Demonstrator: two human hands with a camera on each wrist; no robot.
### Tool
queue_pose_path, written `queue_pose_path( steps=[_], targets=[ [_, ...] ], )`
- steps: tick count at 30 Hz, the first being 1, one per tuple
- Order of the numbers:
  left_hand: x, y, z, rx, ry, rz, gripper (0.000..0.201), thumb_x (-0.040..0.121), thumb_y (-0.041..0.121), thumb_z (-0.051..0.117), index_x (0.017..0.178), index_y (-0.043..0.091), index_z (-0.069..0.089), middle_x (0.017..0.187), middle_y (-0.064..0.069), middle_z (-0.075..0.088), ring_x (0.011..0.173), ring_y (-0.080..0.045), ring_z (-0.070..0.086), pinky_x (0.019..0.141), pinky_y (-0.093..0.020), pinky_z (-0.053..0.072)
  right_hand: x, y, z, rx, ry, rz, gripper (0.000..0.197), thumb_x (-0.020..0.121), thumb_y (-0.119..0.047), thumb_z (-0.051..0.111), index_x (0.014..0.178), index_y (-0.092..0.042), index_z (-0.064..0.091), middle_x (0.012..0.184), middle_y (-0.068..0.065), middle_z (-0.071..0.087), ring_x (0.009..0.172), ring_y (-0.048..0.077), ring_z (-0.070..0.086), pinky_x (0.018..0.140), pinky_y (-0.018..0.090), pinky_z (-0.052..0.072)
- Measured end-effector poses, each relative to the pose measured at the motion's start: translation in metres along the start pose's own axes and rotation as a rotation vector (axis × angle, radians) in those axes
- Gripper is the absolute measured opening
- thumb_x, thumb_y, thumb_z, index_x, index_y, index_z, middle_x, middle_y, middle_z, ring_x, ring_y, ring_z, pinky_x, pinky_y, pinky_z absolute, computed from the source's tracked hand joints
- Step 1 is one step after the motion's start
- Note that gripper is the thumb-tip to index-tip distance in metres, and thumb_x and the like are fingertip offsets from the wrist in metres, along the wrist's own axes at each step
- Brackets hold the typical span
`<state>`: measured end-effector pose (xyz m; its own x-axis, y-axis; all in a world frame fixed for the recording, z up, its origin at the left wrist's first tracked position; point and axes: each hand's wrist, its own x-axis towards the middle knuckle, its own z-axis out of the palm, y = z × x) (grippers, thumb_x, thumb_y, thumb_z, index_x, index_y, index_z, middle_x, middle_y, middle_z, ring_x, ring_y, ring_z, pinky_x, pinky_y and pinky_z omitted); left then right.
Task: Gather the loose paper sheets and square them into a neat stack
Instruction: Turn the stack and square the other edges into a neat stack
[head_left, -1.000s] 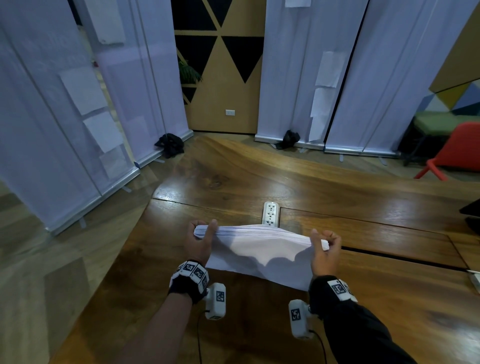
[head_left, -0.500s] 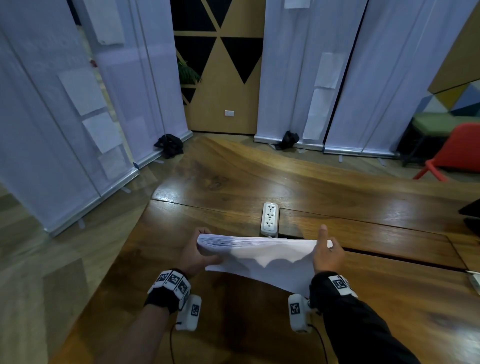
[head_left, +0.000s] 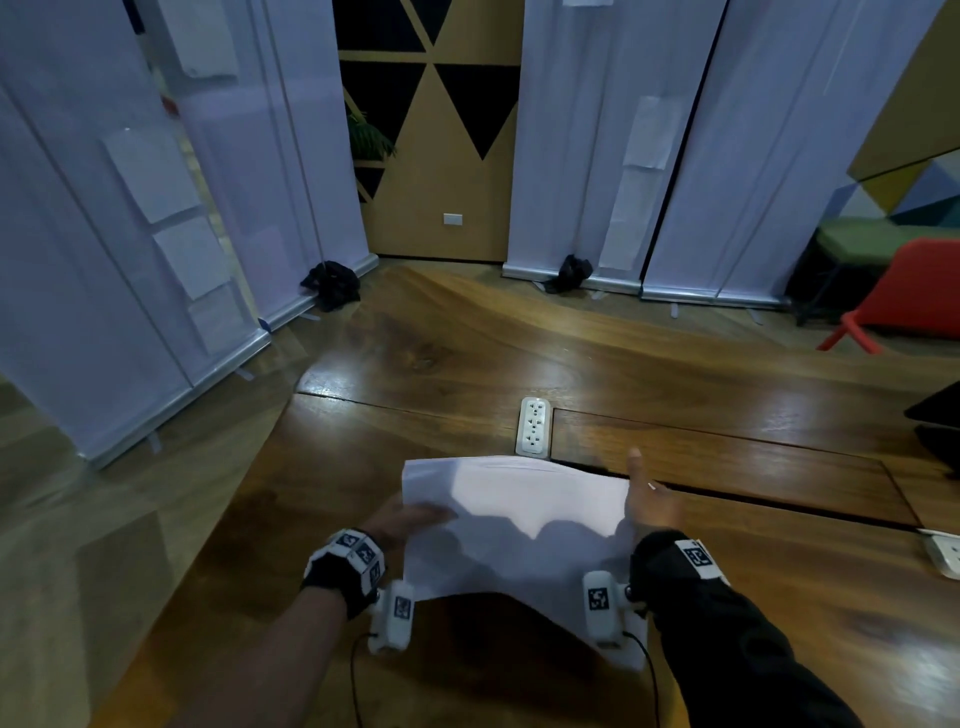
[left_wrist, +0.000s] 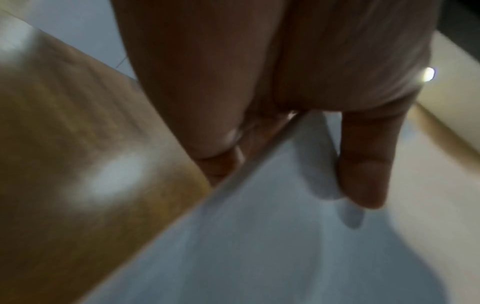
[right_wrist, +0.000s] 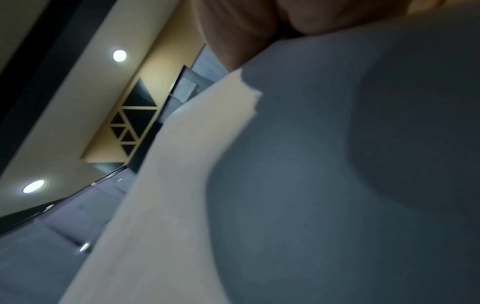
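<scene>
A stack of white paper sheets (head_left: 519, 519) hangs just above the wooden table (head_left: 753, 597), its near edge sagging toward me and over the wrist cameras. My left hand (head_left: 410, 519) pinches the stack's left edge; in the left wrist view the thumb (left_wrist: 363, 164) lies on top of the paper stack (left_wrist: 259, 246) and the fingers (left_wrist: 221, 144) curl underneath. My right hand (head_left: 649, 499) stands against the right edge with its thumb straight and pointing away. The right wrist view is mostly filled by the paper stack (right_wrist: 311, 185), whose sheet edges are slightly fanned.
A white power strip (head_left: 534, 426) lies on the table just beyond the stack. Another white strip (head_left: 943, 556) and a dark object (head_left: 935, 421) sit at the right edge. The table's left edge drops to the floor. White banners and a red chair (head_left: 914, 296) stand beyond.
The stack has tipped from standing on its long edge to lying nearly flat and nearer to me. My left hand slid down to the left edge; my right fingers uncurled off the stack.
</scene>
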<state>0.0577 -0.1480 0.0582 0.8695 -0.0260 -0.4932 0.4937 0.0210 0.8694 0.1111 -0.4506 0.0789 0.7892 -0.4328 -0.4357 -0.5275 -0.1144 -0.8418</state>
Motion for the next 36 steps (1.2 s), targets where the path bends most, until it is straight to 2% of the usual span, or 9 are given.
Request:
queue_pose_path(
  steps=[3, 6, 8, 10, 14, 19, 26, 30, 36],
  targets=[
    [0.001, -0.020, 0.003, 0.070, 0.024, -0.055, 0.051, 0.053, 0.035, 0.088, 0.095, 0.012, 0.072, 0.091, -0.008, 0.077, 0.086, -0.027, 0.072, 0.074, -0.038, 0.057, 0.002, 0.008, -0.006, -0.054, 0.020, 0.060, 0.068, 0.077, -0.078, 0.043, 0.073, -0.010, 0.048, 0.072, 0.010, 0.051, 0.068, 0.027, 0.049, 0.072, 0.036, 0.038],
    [-0.003, -0.020, 0.006, 0.042, 0.095, -0.072, 0.037, 0.071, 0.022, 0.081, 0.101, 0.004, 0.071, 0.097, -0.016, 0.074, 0.084, -0.031, 0.070, 0.071, -0.036, 0.057, 0.002, 0.004, -0.018, 0.065, -0.040, 0.044, 0.084, 0.063, -0.091, 0.036, 0.065, -0.008, 0.050, 0.067, 0.011, 0.050, 0.065, 0.024, 0.048, 0.065, 0.035, 0.037],
    [-0.003, -0.023, 0.003, 0.039, 0.111, -0.086, 0.035, 0.073, 0.019, 0.079, 0.102, 0.003, 0.070, 0.097, -0.017, 0.074, 0.082, -0.031, 0.070, 0.068, -0.035, 0.057, 0.003, 0.014, -0.024, 0.088, -0.199, 0.117, 0.107, 0.063, -0.093, 0.037, 0.110, -0.001, 0.063, 0.117, 0.023, 0.063, 0.105, 0.034, 0.060, 0.094, 0.046, 0.043],
    [-0.004, -0.026, -0.002, 0.038, 0.107, -0.098, 0.046, 0.065, 0.025, 0.084, 0.104, 0.004, 0.070, 0.100, -0.018, 0.074, 0.087, -0.034, 0.070, 0.069, -0.036, 0.057, 0.005, 0.046, -0.028, 0.159, -0.430, 0.340, 0.105, 0.059, -0.085, 0.060, 0.136, -0.015, 0.052, 0.144, 0.021, 0.048, 0.126, 0.041, 0.052, 0.109, 0.056, 0.035],
    [-0.003, -0.040, -0.007, 0.006, 0.124, -0.204, 0.049, 0.066, 0.020, 0.083, 0.108, 0.001, 0.068, 0.107, -0.023, 0.071, 0.091, -0.037, 0.068, 0.077, -0.043, 0.057, 0.006, 0.100, -0.029, -0.187, -0.523, 0.352, 0.107, 0.024, -0.065, 0.089, 0.107, -0.002, 0.066, 0.103, 0.023, 0.072, 0.093, 0.040, 0.070, 0.086, 0.048, 0.055],
    [0.008, -0.079, -0.009, 0.092, 0.250, -0.327, 0.053, 0.068, 0.024, 0.084, 0.111, -0.002, 0.067, 0.114, -0.022, 0.068, 0.103, -0.038, 0.065, 0.096, -0.050, 0.049, -0.009, 0.103, -0.025, -0.311, -0.514, 0.301, 0.043, 0.076, -0.036, 0.076, 0.110, -0.015, 0.060, 0.105, 0.014, 0.069, 0.094, 0.033, 0.068, 0.089, 0.048, 0.054],
    [-0.004, -0.044, 0.003, 0.225, 0.290, -0.201, 0.038, 0.072, 0.007, 0.074, 0.108, -0.001, 0.064, 0.109, -0.021, 0.068, 0.092, -0.034, 0.064, 0.086, -0.045, 0.053, -0.018, 0.085, -0.010, -0.240, -0.540, 0.206, 0.038, 0.069, 0.001, 0.069, 0.105, -0.009, 0.062, 0.101, 0.017, 0.068, 0.092, 0.036, 0.065, 0.078, 0.046, 0.056],
    [-0.012, -0.011, 0.007, 0.092, 0.399, 0.006, 0.044, 0.075, 0.002, 0.073, 0.116, -0.005, 0.058, 0.106, -0.013, 0.062, 0.095, -0.025, 0.058, 0.092, -0.045, 0.050, -0.019, 0.050, -0.009, -0.070, -0.357, 0.040, 0.026, 0.077, 0.007, 0.068, 0.097, -0.008, 0.060, 0.102, 0.011, 0.063, 0.099, 0.024, 0.056, 0.089, 0.039, 0.046],
    [-0.014, 0.005, 0.004, 0.058, 0.456, 0.099, 0.030, 0.077, -0.002, 0.070, 0.105, -0.009, 0.063, 0.096, -0.008, 0.061, 0.087, -0.022, 0.054, 0.076, -0.030, 0.041, -0.017, 0.037, -0.015, 0.090, -0.249, -0.147, 0.049, 0.077, 0.008, 0.071, 0.116, -0.016, 0.054, 0.098, -0.008, 0.057, 0.091, 0.008, 0.051, 0.092, 0.030, 0.037]
  ],
)
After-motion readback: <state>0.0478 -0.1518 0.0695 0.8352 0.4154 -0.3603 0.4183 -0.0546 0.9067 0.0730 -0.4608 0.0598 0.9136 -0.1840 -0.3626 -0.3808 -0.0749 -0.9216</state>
